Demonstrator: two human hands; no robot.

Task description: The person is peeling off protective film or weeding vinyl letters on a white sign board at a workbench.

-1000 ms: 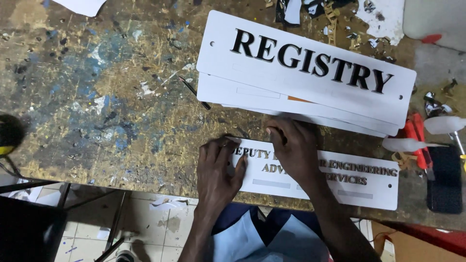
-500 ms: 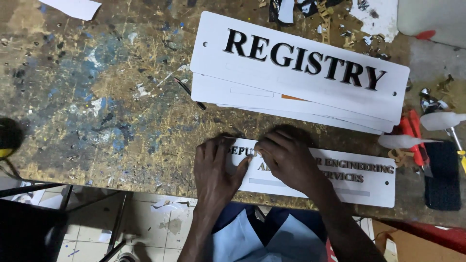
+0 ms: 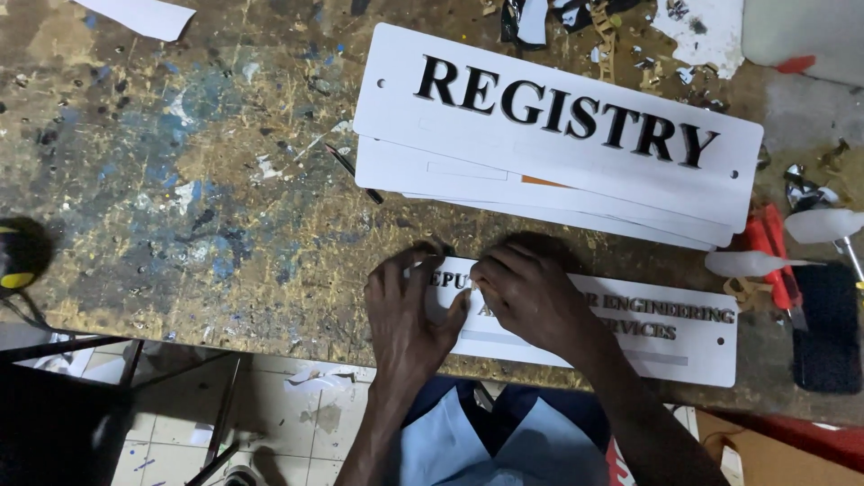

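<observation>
A long white sign plate with dark raised lettering [image 3: 670,335] lies at the near edge of a worn, paint-stained workbench [image 3: 180,198]. My left hand [image 3: 407,310] rests flat on the plate's left end, fingers spread. My right hand [image 3: 531,292] presses down on the lettering just right of it, fingertips pinched at a letter; whether it holds a loose letter is hidden. Beyond the hands lies a stack of white sign plates [image 3: 549,135], the top one with large black letters.
Red-handled cutters [image 3: 772,265], white-handled tools [image 3: 814,225] and a black block [image 3: 826,328] sit at the right. Paper scraps [image 3: 135,16] and offcuts litter the bench's far edge. A black and yellow object [image 3: 20,256] is at the left edge. Tiled floor shows below.
My right hand has slid left along the lower plate and now presses beside my left hand. The view has shifted slightly; the plates have stayed put.
</observation>
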